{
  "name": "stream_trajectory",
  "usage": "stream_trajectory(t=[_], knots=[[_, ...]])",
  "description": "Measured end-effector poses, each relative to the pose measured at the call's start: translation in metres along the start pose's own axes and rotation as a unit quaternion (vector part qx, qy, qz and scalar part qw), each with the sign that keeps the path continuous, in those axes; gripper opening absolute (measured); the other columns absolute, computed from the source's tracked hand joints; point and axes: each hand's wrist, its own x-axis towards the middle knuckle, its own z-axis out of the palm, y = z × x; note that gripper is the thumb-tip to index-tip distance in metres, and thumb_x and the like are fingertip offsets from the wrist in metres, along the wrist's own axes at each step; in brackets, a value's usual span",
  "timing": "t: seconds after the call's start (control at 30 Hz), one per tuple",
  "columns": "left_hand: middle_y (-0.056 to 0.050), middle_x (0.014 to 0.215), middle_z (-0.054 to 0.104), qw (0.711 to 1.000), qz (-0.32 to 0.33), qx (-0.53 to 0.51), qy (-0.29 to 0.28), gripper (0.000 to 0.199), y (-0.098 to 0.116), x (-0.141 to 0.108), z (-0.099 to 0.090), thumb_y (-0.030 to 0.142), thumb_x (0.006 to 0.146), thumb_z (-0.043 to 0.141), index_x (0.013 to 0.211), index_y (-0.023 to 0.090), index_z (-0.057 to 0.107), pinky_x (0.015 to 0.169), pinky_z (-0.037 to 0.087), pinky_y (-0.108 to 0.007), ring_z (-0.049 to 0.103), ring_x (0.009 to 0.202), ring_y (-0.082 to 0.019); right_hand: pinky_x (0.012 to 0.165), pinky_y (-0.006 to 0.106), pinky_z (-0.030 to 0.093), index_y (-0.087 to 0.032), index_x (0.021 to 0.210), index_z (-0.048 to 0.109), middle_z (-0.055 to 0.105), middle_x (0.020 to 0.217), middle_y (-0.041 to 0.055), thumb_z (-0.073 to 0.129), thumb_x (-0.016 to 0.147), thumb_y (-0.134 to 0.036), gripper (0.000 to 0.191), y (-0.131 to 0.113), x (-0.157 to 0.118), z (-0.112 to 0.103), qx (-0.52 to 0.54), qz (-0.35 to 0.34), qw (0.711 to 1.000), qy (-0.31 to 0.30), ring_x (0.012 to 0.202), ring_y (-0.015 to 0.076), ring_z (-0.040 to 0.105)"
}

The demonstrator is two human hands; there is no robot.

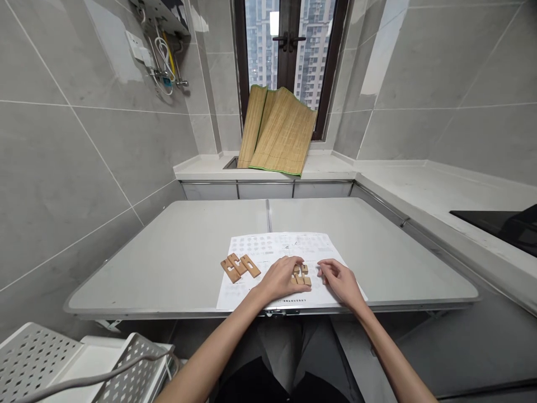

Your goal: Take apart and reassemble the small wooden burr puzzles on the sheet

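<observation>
Left hand (pixel 282 278) spread in a C around small blocks (pixel 299 279) on paper (pixel 235 298), near side of table (pixel 168 246). Right hand (pixel 340 281) just right, fingers curled; cannot tell if pinching. Slotted pieces (pixel 234 265) lie left.

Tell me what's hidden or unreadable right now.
Head view:
Small wooden blocks: partly hidden by the left hand; count unclear.
Printed sheet: text too small to read.
Right hand: its curl hides whether it grips anything.
Black panel: cut off by the right picture edge.
</observation>
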Motion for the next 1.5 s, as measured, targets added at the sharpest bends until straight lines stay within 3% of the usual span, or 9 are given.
stream_trajectory(t=[0.13,0.3,0.47,0.6,0.73,0.9,1.1,1.27,1.5], knots=[[-0.016,0.13,0.059,0.997,-0.004,0.052,0.053,0.084,0.0,-0.01,-0.004,0.065,0.068,0.089,0.131,0.017,0.058,0.102,0.048,-0.05,0.055,0.121,-0.036,0.068,0.033,0.051,-0.02,0.103,0.071,0.075,0.08,0.006,0.057,0.096,-0.06,0.043,-0.007,-0.002,0.0,-0.02,-0.012,1.0,-0.018,0.064,0.02,0.064],[-0.011,0.112,0.058,0.993,-0.051,0.079,0.077,0.067,0.0,-0.021,-0.011,0.067,0.068,0.088,0.11,0.018,0.067,0.09,0.049,-0.046,0.054,0.108,-0.034,0.068,0.031,0.047,-0.022,0.099,0.075,0.073,0.081,0.0045,0.065,0.092,-0.058,0.038,-0.022,-0.007,0.001,-0.045,-0.038,0.996,-0.061,0.073,0.0213,0.063],[0.0,0.09,0.06,0.992,-0.093,-0.067,0.049,0.075,0.001,-0.032,-0.013,0.063,0.073,0.085,0.13,0.021,0.058,0.073,0.044,-0.032,0.058,0.085,-0.023,0.059,0.028,0.039,-0.026,0.103,0.076,0.063,0.071,-0.0025,0.08,0.08,-0.056,0.038,-0.034,-0.011,0.003,-0.141,-0.088,0.977,-0.131,0.061,0.0171,0.052],[0.002,0.091,0.064,0.981,-0.097,-0.163,0.047,0.076,0.004,-0.039,-0.01,0.054,0.074,0.088,0.135,0.023,0.054,0.071,0.043,-0.028,0.058,0.079,-0.018,0.06,0.029,0.038,-0.025,0.094,0.074,0.062,0.071,-0.002,0.08,0.081,-0.053,0.031,-0.032,-0.012,0.006,-0.177,-0.102,0.971,-0.122,0.062,0.017,0.052],[0.003,0.091,0.065,0.97,-0.112,-0.208,0.054,0.074,0.006,-0.041,-0.008,0.048,0.075,0.088,0.135,0.023,0.054,0.075,0.045,-0.028,0.06,0.079,-0.017,0.062,0.03,0.041,-0.023,0.097,0.077,0.067,0.075,0.0012,0.077,0.084,-0.057,0.037,-0.024,-0.009,0.004,-0.077,-0.06,0.989,-0.108,0.067,0.0189,0.056],[0.002,0.094,0.066,0.957,-0.141,-0.247,0.062,0.073,0.006,-0.041,-0.011,0.045,0.075,0.088,0.135,0.023,0.054,0.077,0.047,-0.029,0.06,0.08,-0.017,0.068,0.032,0.047,-0.018,0.119,0.074,0.074,0.095,0.0093,0.067,0.09,-0.067,0.058,-0.018,-0.005,-0.004,0.008,-0.026,0.996,-0.08,0.076,0.0218,0.063],[0.001,0.095,0.065,0.95,-0.139,-0.271,0.07,0.071,0.004,-0.041,-0.01,0.047,0.075,0.087,0.134,0.023,0.054,0.076,0.047,-0.029,0.059,0.078,-0.016,0.067,0.032,0.047,-0.021,0.133,0.072,0.074,0.094,0.0069,0.065,0.093,-0.067,0.061,-0.031,-0.003,-0.002,0.082,0.002,0.991,-0.11,0.071,0.0187,0.058],[0.001,0.092,0.066,0.949,-0.131,-0.278,0.075,0.069,0.002,-0.042,-0.007,0.044,0.075,0.088,0.131,0.022,0.056,0.073,0.047,-0.028,0.059,0.076,-0.015,0.067,0.031,0.048,-0.021,0.119,0.072,0.072,0.088,0.0051,0.07,0.092,-0.062,0.05,-0.047,-0.004,0.02,0.13,-0.015,0.976,-0.174,0.07,0.0176,0.061],[-0.001,0.098,0.067,0.947,-0.112,-0.292,0.075,0.066,0.003,-0.043,-0.008,0.042,0.075,0.088,0.131,0.023,0.058,0.07,0.047,-0.026,0.058,0.078,-0.015,0.07,0.032,0.052,-0.018,0.113,0.072,0.076,0.095,0.0088,0.075,0.088,-0.061,0.05,-0.043,-0.009,0.033,0.142,-0.006,0.975,-0.171,0.081,0.0212,0.068]])
